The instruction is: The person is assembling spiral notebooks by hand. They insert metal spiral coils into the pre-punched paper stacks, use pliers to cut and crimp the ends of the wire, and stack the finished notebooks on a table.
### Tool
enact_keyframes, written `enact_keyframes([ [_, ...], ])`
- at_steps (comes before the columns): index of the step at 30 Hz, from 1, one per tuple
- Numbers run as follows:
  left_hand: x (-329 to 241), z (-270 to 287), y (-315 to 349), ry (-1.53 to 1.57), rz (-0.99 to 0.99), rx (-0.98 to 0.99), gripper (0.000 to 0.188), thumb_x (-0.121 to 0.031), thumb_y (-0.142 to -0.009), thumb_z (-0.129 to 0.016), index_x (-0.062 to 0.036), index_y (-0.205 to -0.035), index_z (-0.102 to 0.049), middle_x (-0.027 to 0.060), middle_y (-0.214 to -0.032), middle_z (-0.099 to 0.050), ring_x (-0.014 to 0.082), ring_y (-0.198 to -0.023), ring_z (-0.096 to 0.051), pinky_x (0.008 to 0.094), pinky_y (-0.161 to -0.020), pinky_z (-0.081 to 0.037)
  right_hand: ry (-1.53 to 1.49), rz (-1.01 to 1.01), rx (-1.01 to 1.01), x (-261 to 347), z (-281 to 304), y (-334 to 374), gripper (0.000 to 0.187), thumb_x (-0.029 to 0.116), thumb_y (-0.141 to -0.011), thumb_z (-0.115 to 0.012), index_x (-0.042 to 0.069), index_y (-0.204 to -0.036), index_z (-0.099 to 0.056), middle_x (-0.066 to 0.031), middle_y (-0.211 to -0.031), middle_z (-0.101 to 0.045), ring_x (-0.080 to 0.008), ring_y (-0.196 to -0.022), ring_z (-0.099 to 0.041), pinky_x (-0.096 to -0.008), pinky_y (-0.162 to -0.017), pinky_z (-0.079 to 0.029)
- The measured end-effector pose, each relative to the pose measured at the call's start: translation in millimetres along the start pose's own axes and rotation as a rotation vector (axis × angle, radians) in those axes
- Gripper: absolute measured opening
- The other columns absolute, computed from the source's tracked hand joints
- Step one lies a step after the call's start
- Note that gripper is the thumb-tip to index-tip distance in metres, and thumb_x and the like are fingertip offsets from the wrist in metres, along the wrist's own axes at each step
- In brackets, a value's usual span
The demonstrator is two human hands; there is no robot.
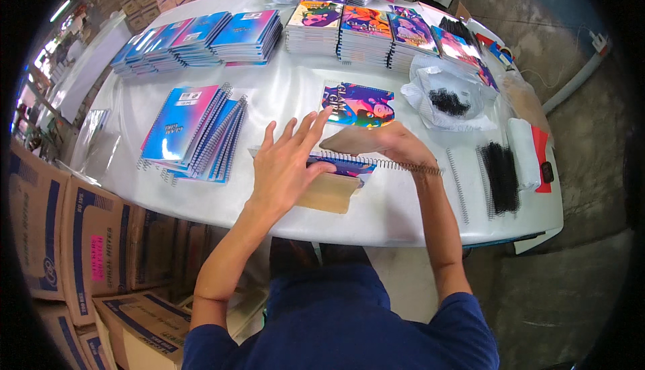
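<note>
My left hand (285, 168) steadies a notebook (346, 167) standing on its edge, the thumb on its near side and the fingers behind. A thin dark spiral coil (410, 165) runs along the notebook's top edge and sticks out to the right past my wrist. My right hand (376, 140) is stretched flat along the far side of the coil, slightly blurred, its fingers extended. Below the notebook a brown board (328, 192) shows. Just beyond my hands lies a loose purple and orange illustrated cover (363, 104).
Coil-bound blue and pink notebooks (178, 128) are piled on the left, with more stacks (245, 30) behind. Illustrated book stacks (363, 30) stand at the far middle. Black coils (500, 178) and a plastic bag (450, 94) lie right. Cardboard boxes (101, 249) fill the lower left.
</note>
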State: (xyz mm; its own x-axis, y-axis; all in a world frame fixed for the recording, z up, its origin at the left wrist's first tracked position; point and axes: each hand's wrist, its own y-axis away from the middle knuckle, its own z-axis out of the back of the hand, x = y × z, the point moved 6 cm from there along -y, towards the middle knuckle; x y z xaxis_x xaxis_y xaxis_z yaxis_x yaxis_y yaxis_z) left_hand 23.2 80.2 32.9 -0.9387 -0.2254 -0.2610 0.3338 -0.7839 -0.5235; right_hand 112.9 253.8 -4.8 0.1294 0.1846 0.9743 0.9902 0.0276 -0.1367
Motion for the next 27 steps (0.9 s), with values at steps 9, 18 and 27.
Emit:
enact_keyframes([
  [9, 14.1, 7.8, 6.2, -0.021, 0.028, 0.000, 0.096, -0.042, -0.068, -0.077, -0.0237, -0.150, -0.029, 0.0077, -0.141, -0.049, 0.0359, -0.127, -0.047, 0.0549, -0.107, -0.030, -0.207, 0.029, -0.023, 2.4, -17.7, -15.2, 0.044, 0.035, -0.091, -0.064, -0.003, -0.114, -0.067, -0.0197, -0.121, -0.063, -0.0296, -0.113, -0.059, -0.0383, -0.097, -0.045],
  [18, 39.9, 25.4, 17.8, -0.029, 0.147, -0.125, 0.108, -0.029, -0.058, -0.086, -0.0170, -0.149, -0.031, 0.0137, -0.155, -0.026, 0.0389, -0.141, -0.027, 0.0524, -0.111, -0.028, 0.345, 0.001, 0.048, 3.2, -32.2, -42.2, 0.036, 0.029, -0.089, -0.067, -0.005, -0.102, -0.071, -0.0189, -0.118, -0.065, -0.0254, -0.112, -0.059, -0.0347, -0.095, -0.045],
  [27, 97.1, -29.2, 53.7, 1.167, 0.593, -0.231, 0.102, -0.008, -0.070, -0.084, -0.0014, -0.151, -0.021, 0.0202, -0.151, -0.033, 0.0265, -0.139, -0.035, 0.0349, -0.109, -0.034, 0.261, -0.053, 0.060, -16.0, -19.0, -55.3, 0.043, 0.033, -0.092, -0.063, -0.007, -0.106, -0.069, -0.0181, -0.119, -0.065, -0.0265, -0.110, -0.060, -0.0351, -0.095, -0.046],
])
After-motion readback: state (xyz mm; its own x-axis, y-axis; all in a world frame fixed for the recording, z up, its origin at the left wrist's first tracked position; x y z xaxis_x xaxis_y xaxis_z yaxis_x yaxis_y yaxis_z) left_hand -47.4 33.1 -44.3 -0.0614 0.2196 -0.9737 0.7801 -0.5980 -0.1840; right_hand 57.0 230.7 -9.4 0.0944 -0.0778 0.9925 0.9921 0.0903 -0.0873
